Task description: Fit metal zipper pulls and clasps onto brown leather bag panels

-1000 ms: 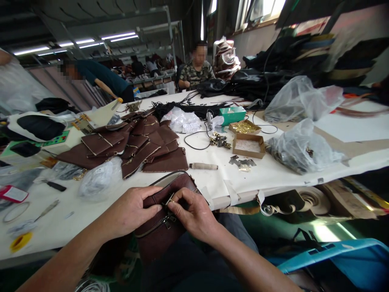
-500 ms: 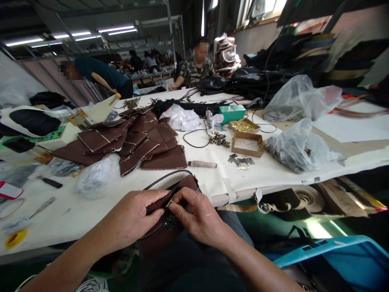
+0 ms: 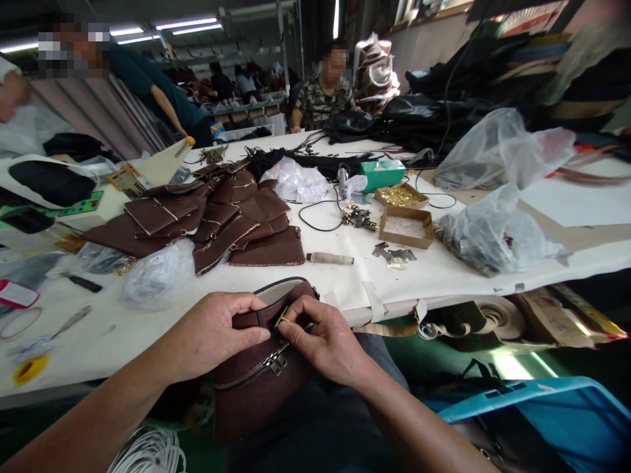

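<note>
A dark brown leather bag [image 3: 241,401] rests over my lap at the table's front edge, its pale lining showing at the open top. A zipper [image 3: 241,380] with a dark metal pull [image 3: 277,364] runs across its front. My left hand [image 3: 214,338] grips the bag's upper edge, fingers behind and thumb on the front. With thumb and forefinger, my right hand [image 3: 320,338] pinches a small metal piece [image 3: 282,319] against the bag's front above the zipper. The fingertips partly cover that piece, so its exact shape is hidden.
Brown leather bag pieces [image 3: 266,244] lie piled on the white table. Beyond my hands are a cloth-wrapped rod [image 3: 330,258], flat metal plates [image 3: 392,253], an open cardboard box [image 3: 407,226] and plastic bags of fittings [image 3: 497,230]. A blue bin [image 3: 557,407] stands at right. Co-workers are behind.
The bag has tipped so that its zipper front and lining show more. Both hands keep their hold near its top edge. At far left, a co-worker stands higher and another person's arm appears.
</note>
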A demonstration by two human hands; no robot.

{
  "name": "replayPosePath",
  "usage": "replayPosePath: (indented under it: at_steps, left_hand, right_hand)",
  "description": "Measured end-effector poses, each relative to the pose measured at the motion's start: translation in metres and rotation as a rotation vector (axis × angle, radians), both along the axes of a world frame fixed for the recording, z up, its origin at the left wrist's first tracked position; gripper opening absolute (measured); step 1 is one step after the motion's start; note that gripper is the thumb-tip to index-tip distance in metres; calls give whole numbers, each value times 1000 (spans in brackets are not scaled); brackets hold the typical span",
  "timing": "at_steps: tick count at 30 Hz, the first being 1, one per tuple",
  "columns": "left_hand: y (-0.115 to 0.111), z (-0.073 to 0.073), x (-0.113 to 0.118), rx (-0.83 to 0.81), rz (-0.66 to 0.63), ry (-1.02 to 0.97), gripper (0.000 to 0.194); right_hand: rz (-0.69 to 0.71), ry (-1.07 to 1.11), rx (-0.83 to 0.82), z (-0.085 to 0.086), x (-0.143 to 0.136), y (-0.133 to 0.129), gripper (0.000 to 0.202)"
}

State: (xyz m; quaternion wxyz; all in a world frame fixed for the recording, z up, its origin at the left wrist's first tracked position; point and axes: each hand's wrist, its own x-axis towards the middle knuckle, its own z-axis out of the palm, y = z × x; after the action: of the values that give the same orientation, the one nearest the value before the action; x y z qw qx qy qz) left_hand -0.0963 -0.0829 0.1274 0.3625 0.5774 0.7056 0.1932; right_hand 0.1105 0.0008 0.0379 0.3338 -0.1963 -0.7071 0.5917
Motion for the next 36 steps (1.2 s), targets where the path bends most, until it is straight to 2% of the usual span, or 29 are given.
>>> replayPosePath:
  at_steps: [3,7,12,17,25,30,36]
  left_hand:
    - [-1,-3,-1,16,10,-79,28]
    - [-1,-5,-4,11,-12,-157,41]
    - [-2,-4,-4,-35,-20,-189,39]
    - [-6,-2,-1,-51,-9,-121,34]
    - [-11,-1,2,-71,39,-72,32]
    - [-11,0,4,-109,34,-152,32]
    - [-12,1,11,-40,2,-53,27]
  right_hand:
    - [-71,-20,36,2,-3,-6,14]
    - [-276,-14,114,0,-13,-15,14]
    - [-471,-13,206,-7,-25,-22,14]
    - [-468,18,176,-7,-25,-23,12]
    - [-270,47,-6,-9,-12,-22,24]
    - [-406,6,114,-4,-16,-24,16]
    - [-484,-45,191,-2,-19,-25,13]
